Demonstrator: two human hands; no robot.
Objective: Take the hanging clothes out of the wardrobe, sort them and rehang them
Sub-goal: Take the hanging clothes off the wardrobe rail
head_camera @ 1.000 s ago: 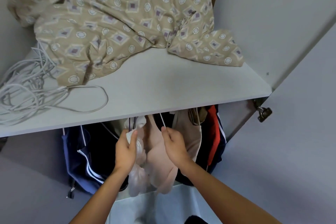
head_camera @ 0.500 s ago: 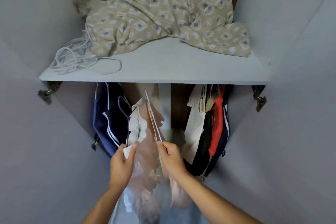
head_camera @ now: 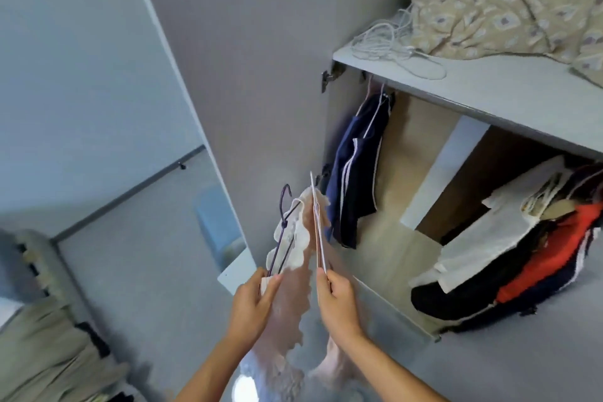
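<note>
My left hand grips a dark wire hanger that carries a white lace garment. My right hand pinches a thin pale hanger with a pink lace garment trailing down between my forearms. Both hangers are out of the wardrobe, held in front of its open left door. Inside the wardrobe, navy striped shorts hang at the left. A bunch of white, black and red clothes hangs at the right.
The wardrobe's top shelf holds a coil of white cord and a crumpled beige patterned cloth. The open grey door stands left of the hangers. A bed with beige fabric lies at the lower left.
My view has swung left, away from the wardrobe. Both hands have pulled the two hangers with the lace garments off the rail and out in front of the door.
</note>
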